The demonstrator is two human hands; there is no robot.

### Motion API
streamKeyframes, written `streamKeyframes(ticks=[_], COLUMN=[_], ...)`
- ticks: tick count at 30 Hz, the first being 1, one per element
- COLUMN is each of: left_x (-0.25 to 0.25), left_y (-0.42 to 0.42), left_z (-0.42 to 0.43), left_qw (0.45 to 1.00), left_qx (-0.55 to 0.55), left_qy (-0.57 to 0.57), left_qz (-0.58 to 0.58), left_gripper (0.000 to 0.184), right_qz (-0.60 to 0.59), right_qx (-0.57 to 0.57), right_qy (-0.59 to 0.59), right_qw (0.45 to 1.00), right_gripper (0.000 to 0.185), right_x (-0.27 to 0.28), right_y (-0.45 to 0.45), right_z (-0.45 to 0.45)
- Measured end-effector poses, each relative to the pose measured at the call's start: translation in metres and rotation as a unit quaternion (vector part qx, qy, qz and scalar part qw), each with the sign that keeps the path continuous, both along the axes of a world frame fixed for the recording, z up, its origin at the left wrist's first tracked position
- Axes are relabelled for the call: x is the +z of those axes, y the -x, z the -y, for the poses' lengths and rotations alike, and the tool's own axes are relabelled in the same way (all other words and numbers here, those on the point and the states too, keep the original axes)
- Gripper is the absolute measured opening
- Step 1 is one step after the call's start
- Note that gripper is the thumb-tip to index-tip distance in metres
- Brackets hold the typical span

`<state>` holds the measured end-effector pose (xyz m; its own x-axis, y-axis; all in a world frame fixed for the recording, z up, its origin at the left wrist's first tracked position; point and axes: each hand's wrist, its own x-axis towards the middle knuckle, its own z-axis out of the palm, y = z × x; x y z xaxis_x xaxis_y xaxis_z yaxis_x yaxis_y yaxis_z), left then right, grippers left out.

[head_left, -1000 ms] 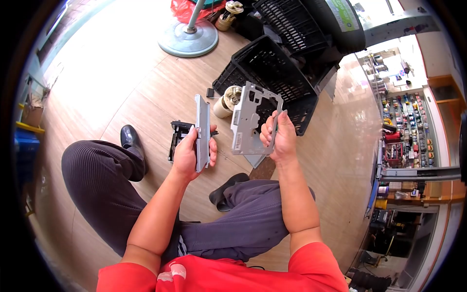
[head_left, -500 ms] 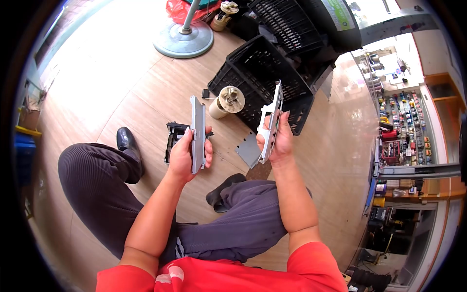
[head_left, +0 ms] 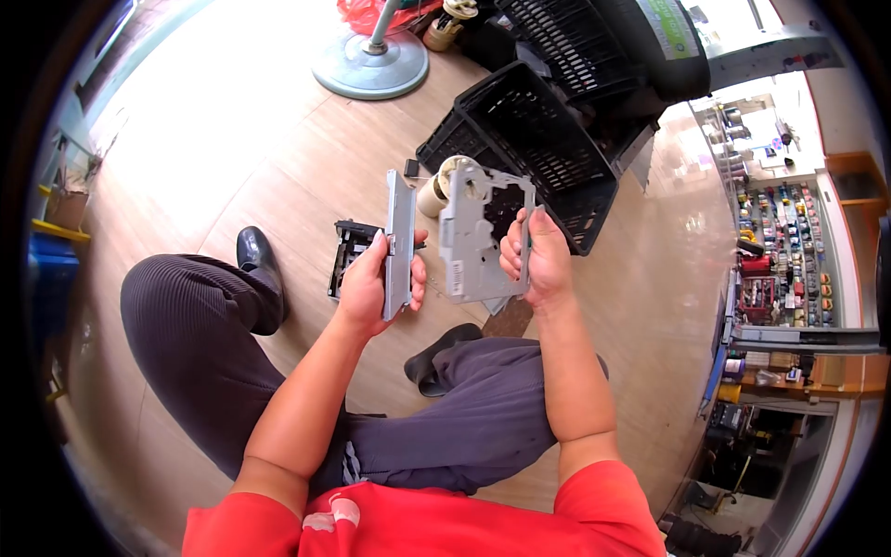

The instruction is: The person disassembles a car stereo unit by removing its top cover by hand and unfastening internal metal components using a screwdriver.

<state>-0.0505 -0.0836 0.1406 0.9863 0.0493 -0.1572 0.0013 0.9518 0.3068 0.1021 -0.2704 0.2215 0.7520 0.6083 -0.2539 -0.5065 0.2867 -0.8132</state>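
Note:
My left hand [head_left: 364, 286] is closed around a long grey casing piece [head_left: 399, 243], which stands nearly edge-on to me with its thin side showing. In my right hand [head_left: 542, 252] is a flat grey metal plate [head_left: 471, 243] with a large ragged cut-out and a small barcode label; my fingers grip its right edge. The two pieces are apart, side by side. Beyond my left hand, a black plastic frame part [head_left: 349, 249] lies on the floor. A pale cylindrical part [head_left: 432, 197] stands behind the plate, partly covered. Below the plate, another grey flat piece [head_left: 497, 304] is mostly hidden.
Black plastic crates [head_left: 548, 158] stand ahead on the right. A round grey stand base [head_left: 371, 67] with a pole sits farther off, by a red bag [head_left: 390, 14]. A small black block [head_left: 411, 168] lies nearby. Shelves of small goods [head_left: 789, 251] are far right.
My right hand has turned its plate from nearly edge-on to face me, so its broad side and cut-out show. The view has shifted slightly; my left hand keeps its casing piece.

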Motion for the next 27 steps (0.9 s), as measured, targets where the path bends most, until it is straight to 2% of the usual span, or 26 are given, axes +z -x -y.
streamKeyframes(ticks=[2, 6, 12, 14, 27], left_x=[-0.001, 0.005, -0.005, -0.009, 0.002], left_y=[0.000, -0.001, -0.004, -0.004, -0.005], left_z=[0.000, 0.003, 0.007, 0.006, 0.005], left_qw=[1.000, 0.998, 0.997, 0.998, 0.998], left_qx=[0.001, 0.025, 0.041, 0.012, 0.008], left_qy=[-0.005, -0.038, -0.047, -0.061, -0.066], left_qz=[0.007, -0.043, -0.054, -0.001, 0.011], left_gripper=[0.054, 0.047, 0.042, 0.050, 0.050], right_qz=[0.037, 0.064, 0.090, 0.096, 0.135], right_qx=[0.009, 0.005, -0.013, -0.015, -0.022], right_qy=[0.085, 0.131, 0.160, 0.169, 0.196], right_qw=[0.996, 0.989, 0.983, 0.981, 0.971], right_gripper=[0.030, 0.032, 0.033, 0.033, 0.032], right_x=[-0.001, 0.000, -0.002, -0.003, -0.006], right_y=[0.004, 0.011, 0.013, 0.013, 0.013], right_z=[-0.003, -0.010, -0.014, -0.015, -0.014])
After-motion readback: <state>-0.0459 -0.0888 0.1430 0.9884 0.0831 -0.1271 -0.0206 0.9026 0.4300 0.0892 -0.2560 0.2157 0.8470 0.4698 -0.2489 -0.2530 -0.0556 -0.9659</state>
